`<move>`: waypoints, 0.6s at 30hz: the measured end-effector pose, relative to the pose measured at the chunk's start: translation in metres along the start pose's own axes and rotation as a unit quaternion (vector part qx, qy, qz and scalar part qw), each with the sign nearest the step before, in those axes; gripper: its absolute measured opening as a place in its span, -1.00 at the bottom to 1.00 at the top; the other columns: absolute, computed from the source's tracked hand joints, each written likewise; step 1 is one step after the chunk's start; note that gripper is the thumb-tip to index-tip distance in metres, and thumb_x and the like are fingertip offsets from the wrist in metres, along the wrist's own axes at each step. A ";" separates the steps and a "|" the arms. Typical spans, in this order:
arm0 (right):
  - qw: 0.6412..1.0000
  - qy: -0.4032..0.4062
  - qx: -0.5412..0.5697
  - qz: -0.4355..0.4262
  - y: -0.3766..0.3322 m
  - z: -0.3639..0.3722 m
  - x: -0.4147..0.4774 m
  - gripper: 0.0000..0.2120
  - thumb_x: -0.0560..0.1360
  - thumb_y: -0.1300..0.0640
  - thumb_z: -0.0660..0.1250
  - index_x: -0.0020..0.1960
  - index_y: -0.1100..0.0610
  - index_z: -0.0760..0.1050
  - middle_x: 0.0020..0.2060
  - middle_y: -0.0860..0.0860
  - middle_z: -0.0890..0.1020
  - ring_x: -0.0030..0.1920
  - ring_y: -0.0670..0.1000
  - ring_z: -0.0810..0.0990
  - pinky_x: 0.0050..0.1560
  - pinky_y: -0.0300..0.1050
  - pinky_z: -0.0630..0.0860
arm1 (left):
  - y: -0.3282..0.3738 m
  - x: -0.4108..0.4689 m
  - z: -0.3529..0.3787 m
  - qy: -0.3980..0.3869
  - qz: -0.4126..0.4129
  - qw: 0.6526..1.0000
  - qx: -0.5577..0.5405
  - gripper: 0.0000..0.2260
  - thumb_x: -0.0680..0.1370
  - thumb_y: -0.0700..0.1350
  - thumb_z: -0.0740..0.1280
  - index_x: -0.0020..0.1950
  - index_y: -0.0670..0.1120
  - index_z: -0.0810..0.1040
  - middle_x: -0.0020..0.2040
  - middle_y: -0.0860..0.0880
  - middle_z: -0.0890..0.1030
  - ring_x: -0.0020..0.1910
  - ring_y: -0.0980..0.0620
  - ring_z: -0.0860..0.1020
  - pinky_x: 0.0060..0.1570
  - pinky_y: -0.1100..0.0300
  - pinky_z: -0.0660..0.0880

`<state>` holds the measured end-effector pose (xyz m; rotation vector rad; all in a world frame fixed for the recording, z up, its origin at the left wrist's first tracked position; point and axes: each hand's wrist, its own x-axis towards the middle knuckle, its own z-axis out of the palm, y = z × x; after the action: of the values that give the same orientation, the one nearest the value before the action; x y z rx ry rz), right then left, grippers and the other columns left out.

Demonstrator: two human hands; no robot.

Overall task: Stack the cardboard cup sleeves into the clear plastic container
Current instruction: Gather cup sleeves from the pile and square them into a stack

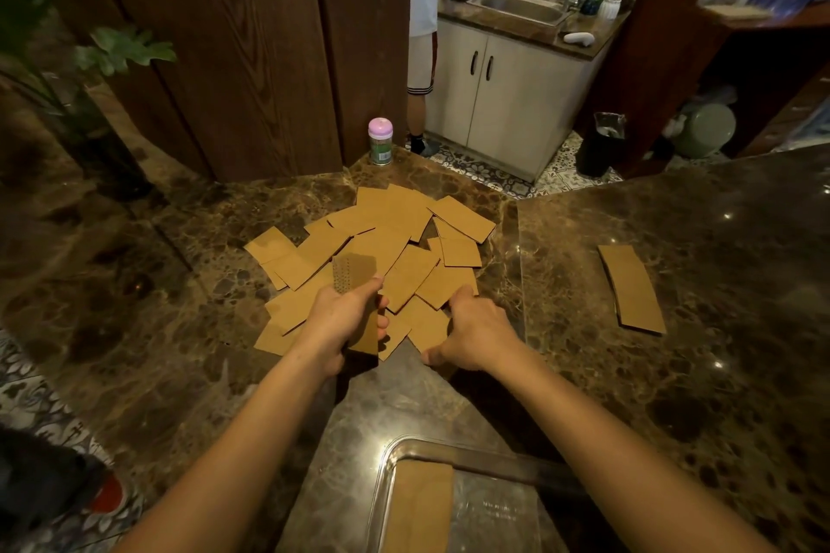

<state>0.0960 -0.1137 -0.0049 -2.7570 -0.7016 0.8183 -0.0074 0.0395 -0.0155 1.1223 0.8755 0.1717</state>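
Note:
Several flat brown cardboard cup sleeves [381, 247] lie scattered in a loose heap on the dark marble counter. My left hand [346, 319] is shut on a small bundle of sleeves [352, 274] held on edge above the heap's near side. My right hand [471, 334] rests on the heap's near right corner, fingers curled around the edge of a sleeve [429, 323]. The clear plastic container [494, 507] sits at the bottom of the view, close to me, with a stack of sleeves [420, 507] lying in its left part. A separate neat stack of sleeves [631, 287] lies to the right.
A small jar with a pink lid [380, 141] stands at the counter's far corner by a wooden partition [251, 49]. Beyond are a person's legs [420, 71], a white sink cabinet [507, 89] and a black bin [599, 143]. A plant [90, 58] stands at the left.

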 end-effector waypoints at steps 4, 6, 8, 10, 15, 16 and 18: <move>0.992 -0.088 0.088 -0.026 0.031 -0.018 -0.009 -0.68 0.45 0.14 0.58 0.16 0.13 0.63 0.01 0.07 0.73 -0.02 0.07 0.73 -0.12 -0.11 0.65 | 0.000 -0.005 0.003 -0.001 -0.003 1.000 0.011 -0.68 0.58 0.02 0.46 0.17 -0.19 0.57 -0.19 -0.11 0.66 -0.35 -0.03 0.58 -0.28 0.09 0.60; 0.977 -0.119 0.169 -0.054 0.047 -0.030 -0.016 -0.83 0.54 0.22 0.48 0.13 0.14 0.65 -0.09 0.04 0.71 -0.15 -0.01 0.71 -0.25 -0.21 0.63 | 0.001 -0.010 0.010 -0.011 -0.006 1.000 0.012 -0.70 0.58 0.01 0.46 0.15 -0.18 0.57 -0.19 -0.11 0.65 -0.35 -0.02 0.58 -0.30 0.10 0.60; 0.963 -0.113 0.230 -0.081 0.056 -0.043 -0.025 -0.92 0.61 0.20 0.40 0.08 0.14 0.64 -0.12 0.02 0.68 -0.18 -0.07 0.68 -0.26 -0.23 0.58 | 0.003 -0.017 0.020 -0.027 -0.005 1.000 0.003 -0.73 0.58 -0.01 0.46 0.14 -0.16 0.55 -0.20 -0.11 0.65 -0.35 -0.02 0.59 -0.30 0.10 0.61; 0.952 -0.094 0.269 -0.109 0.060 -0.053 -0.035 -0.88 0.65 0.18 0.33 -0.05 0.10 0.61 -0.19 0.00 0.65 -0.23 -0.12 0.66 -0.25 -0.20 0.56 | 0.005 -0.024 0.033 -0.053 -0.001 0.999 0.001 -0.72 0.56 -0.01 0.48 0.14 -0.16 0.56 -0.21 -0.11 0.66 -0.32 -0.04 0.61 -0.27 0.09 0.63; 0.946 0.042 0.260 -0.186 0.061 -0.059 -0.049 -0.79 0.69 0.07 0.30 -0.03 -0.08 0.68 -0.13 -0.11 0.71 -0.07 -0.09 0.67 0.00 -0.07 0.55 | 0.013 -0.041 0.066 -0.121 -0.009 0.992 -0.023 -0.59 0.54 0.13 0.46 0.22 -0.14 0.59 -0.13 -0.12 0.69 -0.23 -0.05 0.65 -0.10 0.05 0.63; 0.948 0.089 0.223 -0.211 0.062 -0.057 -0.048 -0.81 0.67 0.07 0.33 0.00 -0.11 0.70 -0.09 -0.14 0.70 -0.02 -0.13 0.64 0.04 -0.08 0.52 | 0.017 -0.043 0.070 -0.135 -0.024 0.990 -0.044 -0.58 0.55 0.17 0.43 0.18 -0.16 0.61 -0.14 -0.13 0.68 -0.24 -0.06 0.64 -0.11 0.06 0.62; 0.941 0.162 0.176 -0.241 0.069 -0.055 -0.047 -0.82 0.64 0.11 0.37 0.15 -0.08 0.72 0.07 -0.16 0.64 0.11 -0.15 0.58 0.17 -0.13 0.47 | 0.025 -0.049 0.074 -0.189 -0.063 0.975 -0.098 -0.54 0.58 0.25 0.34 0.08 -0.16 0.63 -0.16 -0.13 0.66 -0.26 -0.06 0.61 -0.14 0.08 0.58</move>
<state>0.1183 -0.1988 0.0425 -2.1840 -0.9885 0.3310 0.0186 -0.0278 0.0420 0.8736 0.5717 -0.0592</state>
